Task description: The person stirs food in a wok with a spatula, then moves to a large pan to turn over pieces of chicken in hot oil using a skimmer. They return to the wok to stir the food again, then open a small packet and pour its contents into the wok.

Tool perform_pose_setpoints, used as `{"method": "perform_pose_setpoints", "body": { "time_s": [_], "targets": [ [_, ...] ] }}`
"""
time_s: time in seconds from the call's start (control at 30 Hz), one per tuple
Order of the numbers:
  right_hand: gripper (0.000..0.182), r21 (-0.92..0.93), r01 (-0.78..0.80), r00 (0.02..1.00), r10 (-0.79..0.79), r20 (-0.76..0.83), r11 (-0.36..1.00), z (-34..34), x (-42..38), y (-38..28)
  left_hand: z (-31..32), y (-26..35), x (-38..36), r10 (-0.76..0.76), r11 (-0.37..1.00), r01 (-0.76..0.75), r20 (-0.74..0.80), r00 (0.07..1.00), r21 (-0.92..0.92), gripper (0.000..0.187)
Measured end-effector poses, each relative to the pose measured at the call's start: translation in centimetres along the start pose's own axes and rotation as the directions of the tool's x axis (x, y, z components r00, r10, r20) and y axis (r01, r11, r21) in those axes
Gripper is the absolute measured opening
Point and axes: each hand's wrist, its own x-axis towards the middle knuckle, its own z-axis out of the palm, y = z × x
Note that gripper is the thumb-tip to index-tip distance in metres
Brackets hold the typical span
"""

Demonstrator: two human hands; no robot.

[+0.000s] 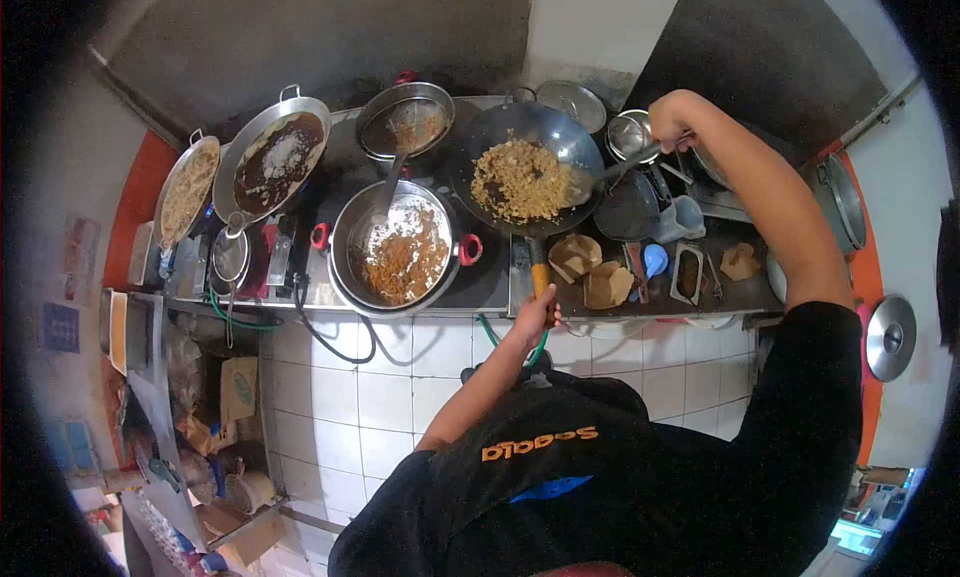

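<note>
A dark wok (560, 127) stands on the cooking counter with a heap of fried rice-like food (520, 182) in it. My left hand (535, 315) is closed around the wok's wooden handle (540, 275) at the counter's front edge. Up at the right, my right hand (675, 122) grips the long handle of a metal spatula (582, 185). Its blade lies inside the wok, against the right side of the food. To the left of the wok sits a steel pot with red handles (345, 252), a strainer basket of brown fried bits (405, 267) in it.
Two large pans (318, 117) (208, 157) stand at the left, beside a small sieve (230, 257). Behind the steel pot is another pot (445, 102). Brown paper pieces (605, 285), a blue spoon (655, 260) and a measuring jug (682, 220) lie right of the wok.
</note>
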Motion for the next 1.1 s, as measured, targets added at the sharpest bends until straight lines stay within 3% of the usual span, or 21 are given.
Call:
{"method": "perform_pose_setpoints", "body": {
  "time_s": [0.07,0.1,0.17,0.2,0.23,0.3,0.33,0.37,0.43,0.57,0.63,0.67,0.7,0.77,0.8,0.87,1.0,1.07,1.1],
  "targets": [
    [0.025,-0.023,-0.060,0.981,0.063,0.181,0.998,-0.3,2.4,0.0,0.4,0.9,-0.8,-0.001,1.000,0.001,0.014,1.000,-0.001,0.027],
    [0.021,-0.078,-0.044,0.991,0.053,0.120,0.996,-0.1,2.1,-1.6,0.6,1.1,-1.2,-0.013,1.000,0.013,0.025,1.000,0.002,0.027],
    [0.019,0.061,-0.107,0.989,0.112,-0.097,0.992,1.3,3.2,-3.8,0.3,1.1,-1.4,-0.016,1.000,0.016,0.025,1.000,-0.006,0.028],
    [0.026,-0.118,0.071,0.986,-0.088,-0.142,0.990,1.6,4.9,-3.8,0.1,0.9,-1.2,-0.019,1.000,0.019,0.032,0.999,-0.008,0.029],
    [0.026,-0.120,0.068,0.986,-0.085,-0.145,0.990,1.6,5.0,-3.5,0.0,1.2,-1.0,-0.020,1.000,0.021,0.040,0.999,-0.008,0.029],
    [0.037,-0.003,0.108,0.928,-0.102,-0.359,0.994,1.7,5.1,-2.7,-0.1,1.4,-1.0,-0.026,1.000,0.026,0.034,0.999,-0.004,0.029],
    [0.044,0.043,0.071,0.950,-0.054,-0.308,0.997,0.8,4.0,-2.4,-0.2,1.3,-1.1,-0.036,0.999,0.036,0.024,0.999,0.000,0.030],
    [0.042,-0.031,0.151,0.920,-0.152,-0.361,0.988,0.1,2.4,-1.6,-0.3,1.2,-1.1,-0.045,0.999,0.045,0.025,0.999,-0.004,0.030],
    [0.035,0.079,-0.047,0.970,0.064,-0.234,0.996,-1.4,0.9,-0.8,-0.6,1.1,-0.7,-0.025,1.000,0.025,0.031,0.999,0.004,0.029],
    [0.027,0.036,-0.211,0.959,0.214,-0.188,0.977,-2.2,0.4,-0.8,-0.6,1.3,-1.4,0.002,1.000,-0.002,-0.002,1.000,-0.015,0.029],
    [0.023,-0.031,-0.289,0.904,0.262,-0.337,0.957,-1.3,3.3,-0.6,-0.4,1.9,-2.2,0.068,0.998,-0.068,-0.004,0.998,0.003,0.029],
    [0.024,-0.012,-0.220,0.907,0.200,-0.371,0.976,-0.8,6.5,0.5,-0.5,2.0,-2.2,0.068,0.996,-0.067,-0.024,0.997,0.051,0.029],
    [0.031,0.092,-0.236,0.866,0.252,-0.431,0.967,-0.6,7.9,-0.2,-0.6,2.2,-2.4,0.078,0.996,-0.076,-0.040,0.996,0.045,0.029],
    [0.039,-0.005,-0.074,0.818,0.058,-0.572,0.997,-1.3,10.3,-0.3,-0.4,2.4,-2.6,0.085,0.992,-0.083,-0.027,0.996,0.091,0.027],
    [0.039,-0.009,-0.051,0.821,0.037,-0.570,0.999,-1.6,10.9,-0.5,-0.7,2.0,-2.3,0.088,0.990,-0.082,-0.052,0.995,0.112,0.026],
    [0.039,-0.166,0.115,0.733,-0.196,-0.651,0.979,-3.7,10.4,-0.4,-0.4,2.4,-2.3,0.107,0.987,-0.098,-0.075,0.991,0.125,0.026],
    [0.042,-0.240,0.166,0.765,-0.279,-0.581,0.956,-6.3,7.8,1.0,-0.2,2.0,-2.6,0.104,0.986,-0.085,-0.133,0.986,0.142,0.028],
    [0.041,-0.346,0.143,0.859,-0.290,-0.423,0.927,-7.7,6.6,2.3,-0.1,1.9,-2.5,0.125,0.980,-0.098,-0.151,0.981,0.171,0.029],
    [0.041,-0.352,0.149,0.857,-0.298,-0.419,0.924,-8.3,5.7,2.9,0.1,2.1,-2.6,0.140,0.974,-0.103,-0.173,0.975,0.202,0.030]
  ]
}}
